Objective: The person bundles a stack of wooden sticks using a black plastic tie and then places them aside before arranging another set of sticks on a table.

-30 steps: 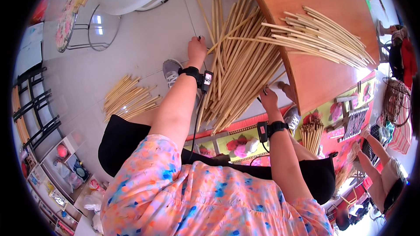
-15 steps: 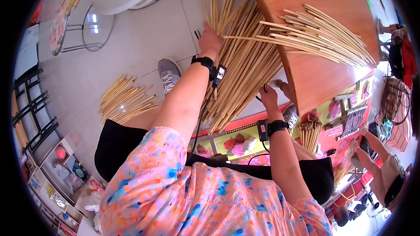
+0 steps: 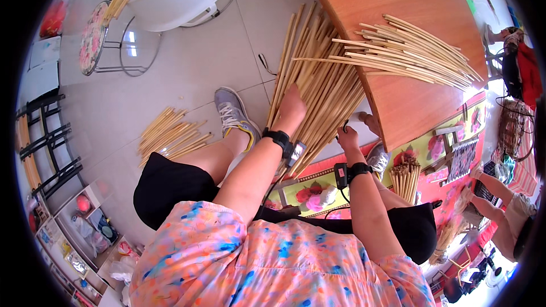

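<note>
A large fanned bundle of pale wooden sticks (image 3: 324, 88) slants in front of me, beside the table edge. My left hand (image 3: 292, 108) rests on the bundle's left side; its fingers point down among the sticks and are mostly hidden. Close to the bundle's lower right side, my right hand (image 3: 348, 136) is closed around a small dark tool (image 3: 345, 126). Only a bit of that tool shows, so its kind is unclear.
More sticks (image 3: 418, 54) lie on the orange wooden table (image 3: 392, 113), some overhanging its edge. Short sticks (image 3: 168, 133) lie on the floor at left. A round stool (image 3: 94, 40) and white tub (image 3: 182, 0) stand far left. A stick bundle (image 3: 405, 182) stands at right, with another person's legs (image 3: 497, 207) beyond.
My left hand has come down toward me from the upper end of the bundle, and the loose sticks by it now lie along the bundle. My right hand has shifted slightly nearer.
</note>
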Demonstrator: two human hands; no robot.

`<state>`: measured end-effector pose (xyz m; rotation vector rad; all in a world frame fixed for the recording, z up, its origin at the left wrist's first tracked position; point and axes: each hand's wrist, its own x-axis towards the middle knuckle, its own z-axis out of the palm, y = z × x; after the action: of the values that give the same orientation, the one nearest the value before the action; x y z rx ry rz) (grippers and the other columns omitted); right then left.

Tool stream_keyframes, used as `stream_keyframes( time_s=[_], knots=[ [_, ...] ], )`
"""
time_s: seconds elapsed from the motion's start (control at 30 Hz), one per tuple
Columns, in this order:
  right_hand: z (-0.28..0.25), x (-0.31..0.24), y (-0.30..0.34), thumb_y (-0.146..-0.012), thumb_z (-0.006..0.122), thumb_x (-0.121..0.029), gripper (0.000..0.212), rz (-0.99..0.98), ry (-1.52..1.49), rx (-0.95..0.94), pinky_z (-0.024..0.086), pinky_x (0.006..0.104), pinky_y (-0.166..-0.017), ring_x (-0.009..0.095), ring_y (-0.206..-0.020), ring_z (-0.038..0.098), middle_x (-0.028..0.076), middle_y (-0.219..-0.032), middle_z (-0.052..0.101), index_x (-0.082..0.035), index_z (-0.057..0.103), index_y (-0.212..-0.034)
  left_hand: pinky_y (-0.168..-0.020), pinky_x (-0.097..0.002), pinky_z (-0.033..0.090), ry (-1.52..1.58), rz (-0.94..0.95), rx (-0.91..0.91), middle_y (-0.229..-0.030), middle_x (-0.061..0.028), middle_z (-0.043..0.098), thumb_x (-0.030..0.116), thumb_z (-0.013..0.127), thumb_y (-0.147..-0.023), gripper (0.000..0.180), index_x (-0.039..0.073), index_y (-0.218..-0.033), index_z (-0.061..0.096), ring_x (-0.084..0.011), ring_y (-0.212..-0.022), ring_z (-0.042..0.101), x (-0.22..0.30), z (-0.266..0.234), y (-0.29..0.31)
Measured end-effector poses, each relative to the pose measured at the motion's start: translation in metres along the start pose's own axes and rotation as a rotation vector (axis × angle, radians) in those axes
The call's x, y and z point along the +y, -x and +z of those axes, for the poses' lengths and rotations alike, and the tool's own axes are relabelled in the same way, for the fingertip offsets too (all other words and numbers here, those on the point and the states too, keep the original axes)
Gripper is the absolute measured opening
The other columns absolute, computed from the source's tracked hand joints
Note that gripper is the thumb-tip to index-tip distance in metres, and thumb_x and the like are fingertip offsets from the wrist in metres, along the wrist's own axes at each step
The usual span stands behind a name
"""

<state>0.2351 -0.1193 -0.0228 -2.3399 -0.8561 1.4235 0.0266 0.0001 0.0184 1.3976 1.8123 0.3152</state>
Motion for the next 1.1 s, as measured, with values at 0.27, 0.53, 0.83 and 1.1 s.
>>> stream_keyframes(
  time_s=[0.27, 0.53, 0.83, 1.1],
  knots=[
    [-0.011, 0.017, 0.004, -0.083, 0.054, -0.032, 0.033, 0.033, 0.083, 0.046, 0.048, 0.0325, -0.052, 0.02, -0.05, 0.06, 0.011, -0.055, 0.06, -0.001, 0.059, -0.077, -0.082, -0.0477, 0.045, -0.024, 0.259, 0.101, -0.105, -0.0273, 0.052, 0.009, 0.054, -0.084, 0.037, -0.001, -0.119, 0.047, -0.044, -0.096, 0.052, -0.004, 0.019, -0.003],
    [-0.009, 0.031, -0.009, -0.082, 0.058, -0.028, 0.029, 0.053, -0.049, 0.072, 0.044, 0.0303, -0.049, 0.017, -0.05, 0.058, 0.008, -0.055, 0.058, -0.002, 0.059, -0.072, -0.078, -0.0488, 0.045, -0.122, 0.262, 0.139, -0.097, -0.029, 0.054, 0.016, 0.057, -0.084, 0.034, -0.004, -0.112, 0.051, -0.0448, -0.09, 0.053, 0.0, 0.0, -0.057],
    [-0.012, 0.018, -0.002, -0.081, 0.06, -0.024, 0.022, 0.157, -0.155, 0.126, 0.042, 0.0261, -0.048, 0.012, -0.054, 0.058, 0.004, -0.061, 0.058, -0.003, 0.059, -0.073, -0.08, -0.0435, 0.048, 0.217, 0.217, 0.114, -0.102, -0.0281, 0.061, 0.023, 0.066, -0.077, 0.042, -0.004, -0.108, 0.056, -0.0407, -0.094, 0.059, 0.034, -0.015, -0.1],
    [-0.013, 0.023, 0.011, -0.085, 0.059, -0.016, 0.011, 0.376, -0.602, 0.134, 0.043, 0.0272, -0.049, 0.015, -0.057, 0.056, 0.002, -0.067, 0.055, -0.005, 0.058, -0.087, -0.077, -0.0451, 0.048, -0.073, 0.456, -0.13, -0.09, -0.0177, 0.06, 0.009, 0.057, -0.077, 0.013, 0.004, -0.087, 0.063, -0.0373, -0.09, 0.057, 0.023, 0.033, 0.016]
  ],
)
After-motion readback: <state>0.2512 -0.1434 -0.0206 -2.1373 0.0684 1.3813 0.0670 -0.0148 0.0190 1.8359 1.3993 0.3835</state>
